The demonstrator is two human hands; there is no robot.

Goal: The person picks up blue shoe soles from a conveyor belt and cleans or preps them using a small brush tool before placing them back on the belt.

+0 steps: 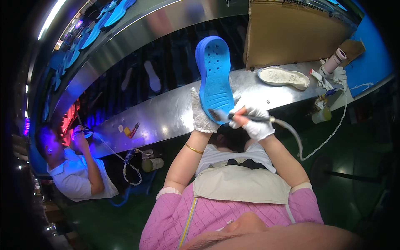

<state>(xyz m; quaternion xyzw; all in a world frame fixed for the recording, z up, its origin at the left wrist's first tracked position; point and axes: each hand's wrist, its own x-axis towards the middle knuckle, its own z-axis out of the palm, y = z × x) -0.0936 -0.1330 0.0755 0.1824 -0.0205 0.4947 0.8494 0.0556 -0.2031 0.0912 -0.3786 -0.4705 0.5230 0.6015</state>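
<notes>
A blue shoe sole point(218, 81) with a raised rim stands tilted up before me, over the metal ledge. Its inner side faces me, with small holes at the far end and grooves toward the near end. My left hand point(201, 111), in a pale knit glove, grips it around the near left edge. In my right hand point(256, 124), gloved in white with bare fingertips showing, is a brush point(219, 116) with a dark handle. Its bristles are at the sole's near end; contact is hard to make out. From the handle's rear runs a pale hose point(291, 130).
On the metal ledge point(166, 102) a white-lined sole point(284, 78) lies at right, near a cardboard box point(291, 35) and a pink bottle point(334, 61). Pliers point(133, 131) lie at left. A co-worker point(79, 166) sits far left. More blue soles point(93, 33) are on the upper shelf.
</notes>
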